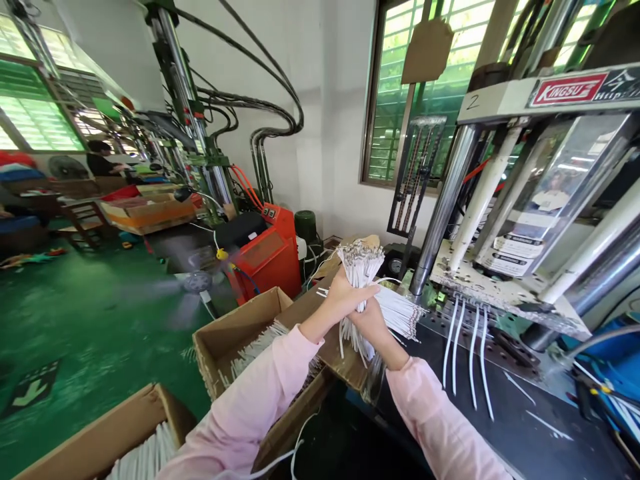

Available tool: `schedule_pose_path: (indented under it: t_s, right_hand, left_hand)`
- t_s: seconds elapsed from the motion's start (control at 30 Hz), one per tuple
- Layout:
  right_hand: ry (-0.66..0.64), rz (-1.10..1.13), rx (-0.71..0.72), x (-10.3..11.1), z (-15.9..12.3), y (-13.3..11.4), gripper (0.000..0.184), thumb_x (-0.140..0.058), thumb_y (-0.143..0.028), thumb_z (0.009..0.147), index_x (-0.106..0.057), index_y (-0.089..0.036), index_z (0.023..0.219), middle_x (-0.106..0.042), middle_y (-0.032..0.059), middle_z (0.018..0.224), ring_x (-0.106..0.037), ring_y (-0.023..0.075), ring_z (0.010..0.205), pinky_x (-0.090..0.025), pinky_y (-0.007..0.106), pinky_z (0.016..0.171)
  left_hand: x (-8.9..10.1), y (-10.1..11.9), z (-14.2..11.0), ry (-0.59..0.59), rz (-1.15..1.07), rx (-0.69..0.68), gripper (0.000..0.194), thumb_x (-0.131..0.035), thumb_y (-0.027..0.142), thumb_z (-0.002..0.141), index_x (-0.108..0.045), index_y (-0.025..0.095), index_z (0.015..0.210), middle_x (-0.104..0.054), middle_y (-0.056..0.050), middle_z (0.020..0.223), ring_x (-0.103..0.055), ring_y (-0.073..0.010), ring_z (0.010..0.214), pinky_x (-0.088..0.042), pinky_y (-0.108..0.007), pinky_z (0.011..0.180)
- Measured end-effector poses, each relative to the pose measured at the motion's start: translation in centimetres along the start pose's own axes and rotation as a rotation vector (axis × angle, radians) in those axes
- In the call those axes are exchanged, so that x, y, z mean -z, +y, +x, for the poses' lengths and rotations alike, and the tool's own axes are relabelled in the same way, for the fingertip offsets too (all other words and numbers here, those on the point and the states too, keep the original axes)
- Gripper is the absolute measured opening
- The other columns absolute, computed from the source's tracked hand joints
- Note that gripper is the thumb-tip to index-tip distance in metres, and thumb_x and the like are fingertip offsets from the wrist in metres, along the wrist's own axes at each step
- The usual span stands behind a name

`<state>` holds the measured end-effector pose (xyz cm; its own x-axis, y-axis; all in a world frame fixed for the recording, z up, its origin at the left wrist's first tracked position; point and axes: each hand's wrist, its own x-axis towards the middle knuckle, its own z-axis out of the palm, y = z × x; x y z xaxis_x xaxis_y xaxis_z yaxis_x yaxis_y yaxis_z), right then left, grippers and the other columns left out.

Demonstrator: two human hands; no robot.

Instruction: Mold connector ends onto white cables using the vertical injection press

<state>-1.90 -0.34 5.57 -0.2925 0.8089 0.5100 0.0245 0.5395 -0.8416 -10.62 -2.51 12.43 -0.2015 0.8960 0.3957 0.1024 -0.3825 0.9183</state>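
Observation:
Both hands are wrapped round a thick bundle of white cables (363, 267), held upright above the bench corner. My left hand (345, 293) grips it higher up, its thumb lying across the front. Lower down, my right hand (371, 321) clasps the same bundle from the right. Metal-looking tips crowd the top, and loose ends fan out below the hands. Just behind and to the right lies another pile of white cables (400, 312) on the bench. Several single cables (474, 360) hang out of the press (510, 287) onto the black worktop.
An open cardboard box (210, 360) of white cables stands left of the bench, with a second box (95, 433) nearer. Behind them are a spinning fan (199, 282) and a red machine cabinet (267, 257). A person (103, 160) sits far left. Cable scraps (547, 425) lie on the worktop.

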Motion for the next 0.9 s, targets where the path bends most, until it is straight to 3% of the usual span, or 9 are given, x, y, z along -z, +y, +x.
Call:
schedule_pose_path:
  t_s: [0.13, 0.27, 0.4, 0.5, 0.63, 0.77, 0.9]
  right_hand:
    - [-0.092, -0.141, 0.035, 0.0, 0.1, -0.4, 0.06, -0.061, -0.02, 0.074, -0.058, -0.015, 0.134, -0.069, 0.0151, 0.125, -0.061, 0.0318, 0.123, -0.045, 0.047, 0.109]
    - [-0.175, -0.201, -0.08, 0.2, -0.7, 0.1, 0.077, -0.063, -0.022, 0.071, -0.043, -0.013, 0.145, -0.064, 0.0184, 0.131, -0.059, 0.0338, 0.125, -0.048, 0.05, 0.104]
    - [-0.213, -0.221, -0.162, 0.7, -1.3, 0.2, 0.092, -0.064, -0.021, 0.07, -0.026, -0.01, 0.153, -0.064, 0.0191, 0.129, -0.061, 0.0336, 0.118, -0.047, 0.051, 0.103]
    - [-0.229, -0.213, -0.144, 0.8, -1.5, -0.5, 0.092, -0.062, -0.019, 0.07, -0.024, -0.011, 0.153, -0.061, 0.0185, 0.131, -0.058, 0.033, 0.122, -0.046, 0.049, 0.104]
    - [-0.237, -0.203, -0.17, 0.2, -1.7, -1.6, 0.086, -0.062, -0.018, 0.071, -0.027, -0.013, 0.15, -0.062, 0.0155, 0.127, -0.061, 0.03, 0.114, -0.047, 0.047, 0.101]
    - [-0.28, -0.201, -0.227, -0.7, -2.9, -2.0, 0.08, -0.065, -0.022, 0.074, -0.033, -0.016, 0.146, -0.064, 0.0115, 0.121, -0.063, 0.0281, 0.108, -0.048, 0.047, 0.1]
    - [-0.402, -0.233, -0.134, 0.2, -5.6, -1.4, 0.097, -0.075, -0.025, 0.073, -0.025, -0.023, 0.156, -0.045, 0.013, 0.15, -0.045, 0.0301, 0.137, -0.032, 0.05, 0.118]
  left_hand:
    - [0.0, -0.3, 0.2, -0.007, -0.02, 0.01, 0.046, -0.088, 0.019, 0.057, -0.067, 0.018, 0.098, -0.075, -0.008, 0.096, -0.071, -0.0259, 0.093, -0.054, -0.043, 0.094]
    - [-0.2, -0.5, 0.1, 0.079, -0.068, 0.022, 0.044, -0.088, 0.018, 0.058, -0.067, 0.019, 0.096, -0.075, -0.006, 0.094, -0.07, -0.026, 0.095, -0.055, -0.041, 0.093]
    - [0.0, 0.4, 0.0, 0.137, -0.152, 0.081, 0.03, -0.086, 0.022, 0.061, -0.066, 0.019, 0.083, -0.07, -0.001, 0.075, -0.067, -0.0204, 0.074, -0.057, -0.034, 0.074]
    - [0.4, 1.3, 0.3, 0.125, -0.25, 0.154, 0.027, -0.085, 0.021, 0.061, -0.064, 0.017, 0.076, -0.064, 0.001, 0.065, -0.06, -0.0144, 0.058, -0.051, -0.028, 0.058]
    - [1.1, 2.0, 0.8, 0.112, -0.339, 0.167, 0.026, -0.084, 0.02, 0.061, -0.062, 0.015, 0.075, -0.059, 0.003, 0.059, -0.053, -0.0093, 0.049, -0.043, -0.023, 0.049]
    - [3.5, 2.6, 1.5, 0.1, -0.392, 0.155, 0.028, -0.082, 0.021, 0.062, -0.062, 0.014, 0.081, -0.056, 0.004, 0.054, -0.051, -0.0088, 0.045, -0.042, -0.023, 0.047]
    - [8.8, 4.4, 2.7, 0.128, -0.353, 0.089, 0.032, -0.081, 0.025, 0.061, -0.06, 0.015, 0.082, -0.056, 0.005, 0.055, -0.052, -0.0094, 0.046, -0.044, -0.023, 0.047]
